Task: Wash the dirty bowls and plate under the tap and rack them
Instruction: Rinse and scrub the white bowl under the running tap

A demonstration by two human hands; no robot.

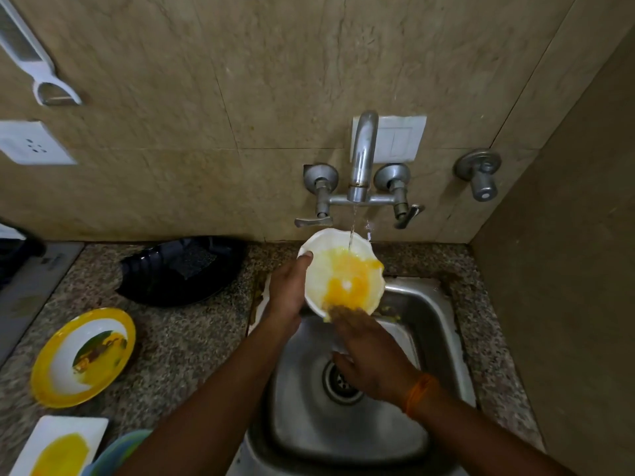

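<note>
White and scalloped, the bowl (338,269) sits tilted over the far left edge of the steel sink (443,324), under the tap (360,156) with its thin running stream. Your left hand (287,290) grips the bowl's left rim, thumb over the edge. Your right hand (367,352) lies flat, fingers straight, rubbing the near inside, where yellow residue pools. Judge it light, rigid, breakable and slick when wet; keep hold at the rim. Another dirty bowl (82,357) waits on the left counter.

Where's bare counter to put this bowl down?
Bare granite lies between the black tray and the yellow-rimmed plate, and right of the sink. The lower left is crowded: the square plate and plates beside it.
</note>
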